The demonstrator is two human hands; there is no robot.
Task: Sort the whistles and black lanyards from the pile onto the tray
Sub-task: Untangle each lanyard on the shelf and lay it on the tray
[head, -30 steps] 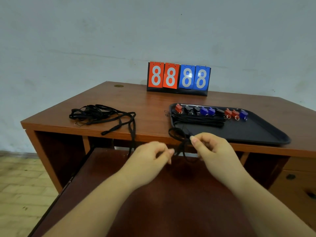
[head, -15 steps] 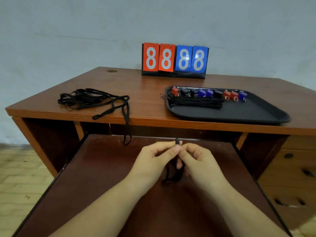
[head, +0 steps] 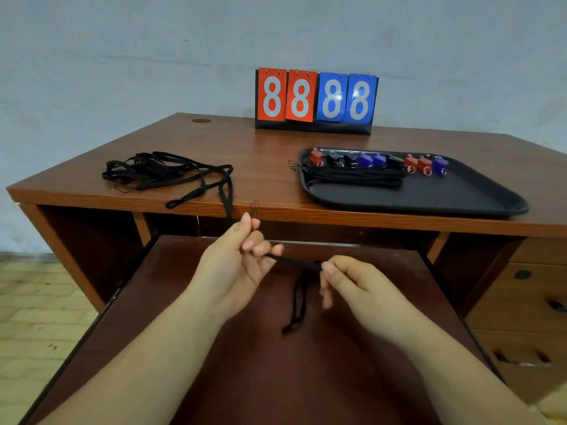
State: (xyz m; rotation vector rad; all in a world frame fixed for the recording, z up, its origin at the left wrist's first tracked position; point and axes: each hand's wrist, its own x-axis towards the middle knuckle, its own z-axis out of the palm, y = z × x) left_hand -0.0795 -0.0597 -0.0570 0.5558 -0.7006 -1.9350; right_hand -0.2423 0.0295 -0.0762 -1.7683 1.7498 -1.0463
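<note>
While both hands hover over the pull-out shelf, left hand and right hand each pinch one black lanyard, its loop dangling between them. Farther back on the desk: one tangled lanyard pile left, one tray right holding nine whistles and bundled lanyards. One scoreboard behind.

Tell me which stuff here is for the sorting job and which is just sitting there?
For the job:
tray
whistles
lanyard pile
lanyard held by left hand and right hand

Just there:
scoreboard
desk
</note>
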